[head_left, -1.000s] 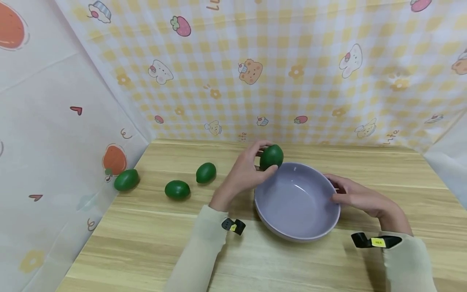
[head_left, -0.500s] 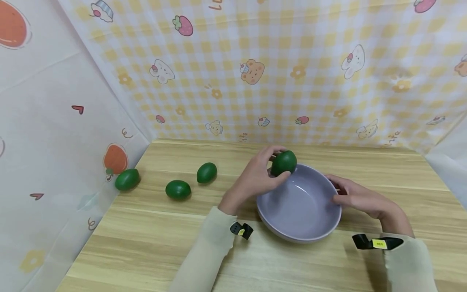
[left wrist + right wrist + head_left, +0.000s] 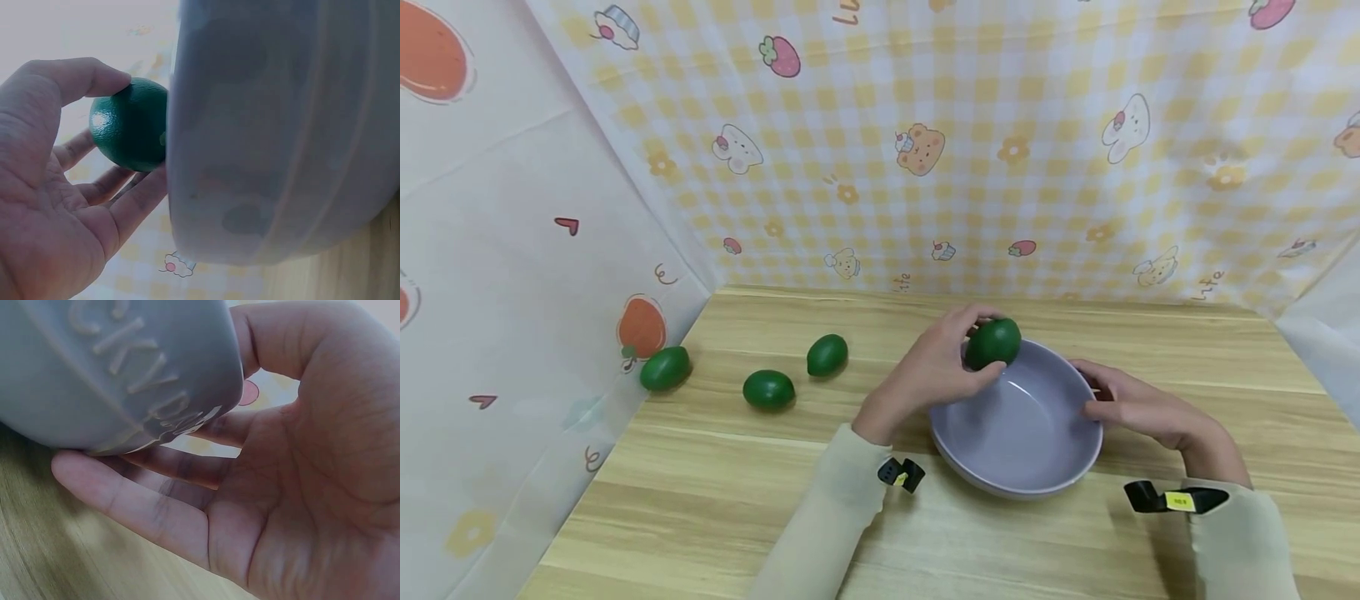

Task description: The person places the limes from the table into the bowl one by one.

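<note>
A lilac bowl [image 3: 1026,487] stands on the wooden table. My left hand [image 3: 961,352] grips a dark green oval fruit [image 3: 994,342] between thumb and fingers, just above the bowl's far left rim. In the left wrist view the fruit [image 3: 128,124] sits at the fingertips of my left hand [image 3: 100,156], beside the bowl's outer wall [image 3: 281,137]. My right hand [image 3: 1108,402] holds the bowl's right rim. The right wrist view shows the right hand [image 3: 250,462] with its thumb over the rim and its fingers under the bowl [image 3: 112,369].
Three more green fruits lie on the table to the left: one [image 3: 665,368] against the left cloth wall, one [image 3: 768,389] nearer the front, one [image 3: 827,355] further back. Patterned cloth walls close off the back and left sides.
My left hand has carried the green fruit to the right, from beside the bowl's far left rim to over it. The right hand and the bowl have stayed in place.
</note>
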`<state>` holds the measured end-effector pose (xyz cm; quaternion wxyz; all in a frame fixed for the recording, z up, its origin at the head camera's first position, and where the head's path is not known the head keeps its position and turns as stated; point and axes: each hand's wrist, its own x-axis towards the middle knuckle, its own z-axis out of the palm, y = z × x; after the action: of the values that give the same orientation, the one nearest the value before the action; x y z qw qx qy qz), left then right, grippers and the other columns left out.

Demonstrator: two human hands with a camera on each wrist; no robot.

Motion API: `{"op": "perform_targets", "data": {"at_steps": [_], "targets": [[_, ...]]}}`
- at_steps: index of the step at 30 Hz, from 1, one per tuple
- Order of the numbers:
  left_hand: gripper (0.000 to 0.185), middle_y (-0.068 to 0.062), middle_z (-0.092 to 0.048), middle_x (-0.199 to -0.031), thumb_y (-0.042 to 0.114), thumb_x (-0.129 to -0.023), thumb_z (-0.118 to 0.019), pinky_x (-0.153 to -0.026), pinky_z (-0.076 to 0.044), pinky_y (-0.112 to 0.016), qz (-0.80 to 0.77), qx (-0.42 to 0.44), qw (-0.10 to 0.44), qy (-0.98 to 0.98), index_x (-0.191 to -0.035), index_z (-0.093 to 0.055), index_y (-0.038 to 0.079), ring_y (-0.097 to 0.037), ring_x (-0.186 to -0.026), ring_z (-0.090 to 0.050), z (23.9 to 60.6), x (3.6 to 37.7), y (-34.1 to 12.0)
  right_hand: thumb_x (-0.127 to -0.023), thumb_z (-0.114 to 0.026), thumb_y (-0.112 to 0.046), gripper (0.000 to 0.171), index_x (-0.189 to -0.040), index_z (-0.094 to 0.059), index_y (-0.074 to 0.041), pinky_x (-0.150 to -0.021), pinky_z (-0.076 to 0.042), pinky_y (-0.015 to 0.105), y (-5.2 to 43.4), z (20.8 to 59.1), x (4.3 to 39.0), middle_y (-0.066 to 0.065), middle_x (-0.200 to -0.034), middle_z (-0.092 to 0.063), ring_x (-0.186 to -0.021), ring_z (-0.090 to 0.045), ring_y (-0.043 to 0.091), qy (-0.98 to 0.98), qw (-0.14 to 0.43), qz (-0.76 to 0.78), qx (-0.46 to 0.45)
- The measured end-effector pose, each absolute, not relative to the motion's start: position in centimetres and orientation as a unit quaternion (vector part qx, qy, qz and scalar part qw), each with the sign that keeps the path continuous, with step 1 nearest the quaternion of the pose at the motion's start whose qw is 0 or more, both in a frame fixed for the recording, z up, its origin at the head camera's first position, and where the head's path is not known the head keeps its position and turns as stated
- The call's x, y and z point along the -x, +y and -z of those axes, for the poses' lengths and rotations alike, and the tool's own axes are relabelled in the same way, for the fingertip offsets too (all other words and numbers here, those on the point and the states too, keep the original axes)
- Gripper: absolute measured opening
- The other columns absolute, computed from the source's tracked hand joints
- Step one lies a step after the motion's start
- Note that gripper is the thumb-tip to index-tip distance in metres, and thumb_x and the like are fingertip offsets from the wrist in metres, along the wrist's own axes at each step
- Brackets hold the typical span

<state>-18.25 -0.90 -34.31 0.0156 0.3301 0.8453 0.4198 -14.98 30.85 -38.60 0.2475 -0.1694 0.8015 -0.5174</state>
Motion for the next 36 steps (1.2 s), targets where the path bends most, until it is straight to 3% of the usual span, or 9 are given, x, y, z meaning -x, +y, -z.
{"op": "perform_targets", "data": {"at_steps": [3, 10, 25, 36], "targets": [[0.056, -0.003, -0.062, -0.135, 0.023, -0.094, -0.079, -0.101, -0.059, -0.033, -0.406, -0.333, 0.023, 0.850, -0.145, -0.056, 0.018, -0.016, -0.118, -0.061, 34.2, 18.2, -0.9, -0.100, -0.057, -0.007, 0.069, -0.163, -0.029, 0.002, -0.088, -0.061, 0.031, 30.8, 38.6, 14.9, 0.031, -0.150, -0.048, -0.120, -0.062, 0.016, 0.801, 0.249, 0.517, 0.169], [0.055, -0.002, -0.060, -0.142, 0.024, -0.094, -0.078, -0.098, -0.056, -0.030, -0.388, -0.329, 0.033, 0.860, -0.144, -0.056, 0.020, -0.017, -0.119, -0.060, 33.9, 17.9, -0.8, -0.100, -0.058, -0.007, 0.071, -0.163, -0.028, 0.002, -0.089, -0.061, 0.032, 30.8, 38.6, 15.0, 0.032, -0.151, -0.048, -0.122, -0.061, 0.022, 0.803, 0.248, 0.515, 0.166], [0.056, -0.002, -0.056, -0.148, 0.026, -0.096, -0.076, -0.102, -0.057, -0.035, -0.325, -0.333, 0.048, 0.884, -0.148, -0.056, 0.028, -0.015, -0.119, -0.061, 33.3, 17.3, -0.6, -0.099, -0.057, -0.005, 0.068, -0.162, -0.030, 0.003, -0.089, -0.061, 0.030, 30.7, 38.4, 15.0, 0.032, -0.148, -0.050, -0.119, -0.063, 0.014, 0.804, 0.246, 0.514, 0.172], [0.058, 0.000, -0.057, -0.145, 0.020, -0.095, -0.078, -0.105, -0.055, -0.035, -0.298, -0.350, 0.054, 0.886, -0.148, -0.057, 0.030, -0.014, -0.120, -0.059, 33.2, 16.9, -0.5, -0.099, -0.057, -0.006, 0.070, -0.162, -0.028, 0.003, -0.089, -0.060, 0.032, 30.7, 38.5, 14.9, 0.033, -0.150, -0.048, -0.124, -0.059, 0.027, 0.805, 0.251, 0.513, 0.162]]}}
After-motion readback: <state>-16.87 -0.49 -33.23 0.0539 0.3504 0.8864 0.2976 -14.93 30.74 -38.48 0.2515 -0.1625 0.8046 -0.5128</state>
